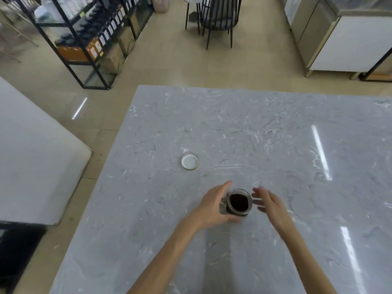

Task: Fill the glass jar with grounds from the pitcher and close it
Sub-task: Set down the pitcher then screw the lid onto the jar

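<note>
so the glass jar sits upright on the worktop right in front of me, mouth open, and looking straight down into it i see dark grounds inside. can't tell how high they come up from this angle, but my read is the filling part is done and i'm on the closing step now.

my left hand is wrapped round the left side of the jar, fingers curled loosely against the glass with the thumb coming under the near side, so it looks like it's steadying it. my right hand is just beside the jar on the right, fingers spread and relaxed, pinching nothing, and as far as i can see not touching the glass. it's a bit blurry so i won't swear to that.

the lid lies flat on the worktop well apart from the jar, further from me and off to the left, pale face showing. next move as i see it: 1 hand goes out to fetch that lid, brings it over the mouth, sets it level and twists it on while the other hand keeps the jar from turning.

count: 1 jar, 1 lid, 2 hands. 0 pitchers in view, no idea where it is.
</note>
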